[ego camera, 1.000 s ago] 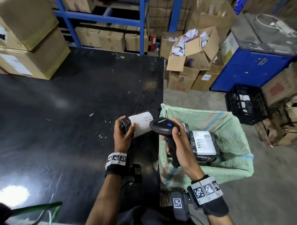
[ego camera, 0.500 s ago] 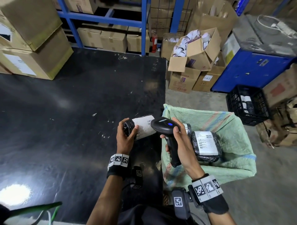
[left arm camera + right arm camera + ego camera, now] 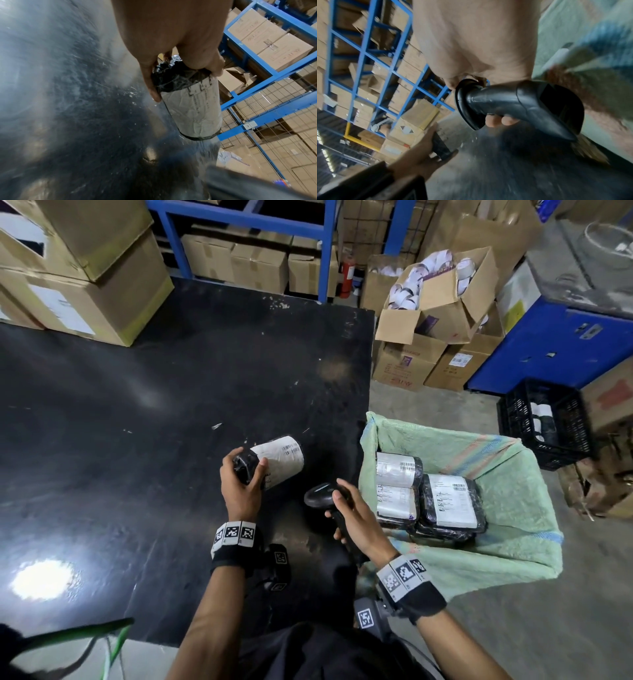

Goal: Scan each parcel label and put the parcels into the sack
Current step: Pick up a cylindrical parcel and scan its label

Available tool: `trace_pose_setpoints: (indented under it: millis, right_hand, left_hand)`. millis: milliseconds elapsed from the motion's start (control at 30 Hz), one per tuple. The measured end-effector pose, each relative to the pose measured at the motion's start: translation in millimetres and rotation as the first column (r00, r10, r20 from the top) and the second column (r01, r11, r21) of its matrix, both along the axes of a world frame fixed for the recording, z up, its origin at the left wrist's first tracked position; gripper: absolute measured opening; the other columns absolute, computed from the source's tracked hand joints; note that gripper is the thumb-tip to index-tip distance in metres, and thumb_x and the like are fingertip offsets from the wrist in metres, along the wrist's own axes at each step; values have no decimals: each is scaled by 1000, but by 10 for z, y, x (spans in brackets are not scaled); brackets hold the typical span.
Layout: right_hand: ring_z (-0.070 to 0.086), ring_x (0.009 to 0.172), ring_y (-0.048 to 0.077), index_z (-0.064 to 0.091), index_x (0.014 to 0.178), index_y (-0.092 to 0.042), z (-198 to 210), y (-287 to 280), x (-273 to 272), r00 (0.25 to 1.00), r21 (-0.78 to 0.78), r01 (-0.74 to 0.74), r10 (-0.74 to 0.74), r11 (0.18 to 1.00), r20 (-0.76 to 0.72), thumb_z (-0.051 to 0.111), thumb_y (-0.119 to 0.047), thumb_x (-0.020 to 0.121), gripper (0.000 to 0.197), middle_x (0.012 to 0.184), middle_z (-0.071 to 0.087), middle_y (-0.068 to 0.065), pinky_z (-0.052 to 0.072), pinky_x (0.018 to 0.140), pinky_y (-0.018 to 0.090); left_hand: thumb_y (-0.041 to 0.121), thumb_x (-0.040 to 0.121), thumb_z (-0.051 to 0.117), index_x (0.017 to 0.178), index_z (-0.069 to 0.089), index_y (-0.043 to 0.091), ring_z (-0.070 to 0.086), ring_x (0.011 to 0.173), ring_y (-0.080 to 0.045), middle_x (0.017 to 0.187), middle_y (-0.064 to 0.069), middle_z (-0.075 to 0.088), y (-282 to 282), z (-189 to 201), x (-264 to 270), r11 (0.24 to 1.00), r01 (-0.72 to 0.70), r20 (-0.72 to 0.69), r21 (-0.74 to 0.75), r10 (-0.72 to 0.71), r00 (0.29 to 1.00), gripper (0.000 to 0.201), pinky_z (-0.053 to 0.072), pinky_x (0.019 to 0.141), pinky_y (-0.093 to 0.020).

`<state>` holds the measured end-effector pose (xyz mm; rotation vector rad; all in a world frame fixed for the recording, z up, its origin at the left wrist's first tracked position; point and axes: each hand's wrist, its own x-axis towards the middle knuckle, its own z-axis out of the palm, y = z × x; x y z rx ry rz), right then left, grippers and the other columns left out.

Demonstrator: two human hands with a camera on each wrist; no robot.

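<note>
My left hand (image 3: pixel 244 474) grips the black end of a rolled parcel (image 3: pixel 277 457) wrapped in black plastic with a white label, held just above the black table (image 3: pixel 137 440). The left wrist view shows the same parcel (image 3: pixel 193 105) with fingers (image 3: pixel 150 86) curled round its dark end. My right hand (image 3: pixel 349 508) grips a black handheld scanner (image 3: pixel 323 494) by its handle, below and right of the parcel; the scanner (image 3: pixel 522 106) fills the right wrist view. Beside the table stands an open green sack (image 3: pixel 513 474) holding several labelled black parcels (image 3: pixel 448 501).
Cardboard boxes (image 3: pixel 82 268) are stacked on the table's far left corner. Blue shelving (image 3: pixel 274 224) with boxes stands behind. Open cartons (image 3: pixel 442 299), a blue cabinet (image 3: pixel 561 347) and a black crate (image 3: pixel 544 419) sit on the floor to the right.
My right hand has dropped the scanner down and toward me, away from the parcel's label. My left hand keeps hold of the rolled parcel, now further left of the sack.
</note>
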<state>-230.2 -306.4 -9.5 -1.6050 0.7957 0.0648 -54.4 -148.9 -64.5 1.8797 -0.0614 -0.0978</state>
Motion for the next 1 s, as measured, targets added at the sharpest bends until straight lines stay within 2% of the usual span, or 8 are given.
trace_pose_setpoints:
  millis: [167, 300, 433, 467, 533, 600, 900, 1000]
  right_hand:
    - [70, 71, 19, 37, 144, -40, -439, 97, 190, 991, -16, -5, 3, 1000, -132, 47, -56, 97, 51, 98, 68, -5, 56, 54, 33]
    - [66, 72, 9, 36, 147, -31, -727, 174, 398, 993, -39, 33, -37, 999, -109, 49, -48, 99, 52, 120, 65, 7, 57, 64, 25]
    - [66, 63, -3, 28, 153, -24, -957, 278, 635, 993, 25, 92, -90, 995, -81, 47, -40, 102, 56, 141, 51, 16, 45, 43, 12]
    - [68, 75, -4, 27, 153, -22, -961, 309, 677, 991, 22, 104, -102, 994, -84, 46, -38, 103, 56, 147, 47, 16, 48, 46, 12]
    - [63, 116, 18, 27, 154, -17, -981, 340, 725, 989, -18, 108, -110, 994, -98, 46, -35, 104, 56, 154, 40, 14, 52, 71, 14]
    - [47, 136, 27, 29, 153, -14, -999, 347, 728, 989, -87, 73, -84, 993, -125, 46, -33, 104, 56, 155, 39, 11, 35, 91, 14]
    - [46, 133, 25, 36, 150, -30, -896, 140, 709, 998, -330, 22, -37, 944, -41, 45, -45, 101, 52, 144, 48, 13, 34, 114, 40]
    - [52, 124, 13, 37, 149, -37, -657, -1, 749, 991, -282, 76, -41, 956, 129, 45, -42, 102, 47, 140, 50, 7, 40, 99, 10]
  left_hand:
    - [34, 93, 76, 136, 55, 18, 60, 124, -23, 135, -6, 60, 122, 17, 43, 999, -42, -15, 4, 42, 999, 51, 47, 107, -35]
    - [37, 92, 77, 135, 56, 19, 61, 123, -23, 134, -6, 61, 173, -13, 63, 999, -45, -17, 15, 46, 999, 51, 48, 109, -42]
    - [57, 84, 72, 131, 55, 27, 64, 119, -24, 131, -5, 64, 243, -40, 64, 999, -46, -30, 13, 46, 998, 58, 51, 107, -48]
    - [60, 83, 71, 131, 55, 28, 64, 119, -24, 130, -5, 64, 262, -41, 65, 999, -45, -34, 16, 45, 998, 60, 51, 106, -49]
    - [61, 83, 70, 132, 55, 27, 64, 118, -25, 130, -6, 64, 297, -36, 78, 999, -34, -35, 29, 35, 999, 61, 51, 106, -49]
    - [60, 84, 70, 132, 55, 25, 64, 119, -24, 131, -6, 63, 331, -36, 99, 999, -23, -38, 31, 24, 999, 61, 51, 107, -49]
    - [34, 92, 78, 133, 57, 23, 66, 116, -23, 127, -5, 67, 256, 66, 123, 996, 76, -104, -45, -80, 991, 47, 53, 106, -47]
    - [53, 83, 77, 130, 58, 31, 70, 114, -29, 122, -9, 71, 183, 152, 99, 981, 144, -156, -126, -163, 974, 55, 57, 101, -50]
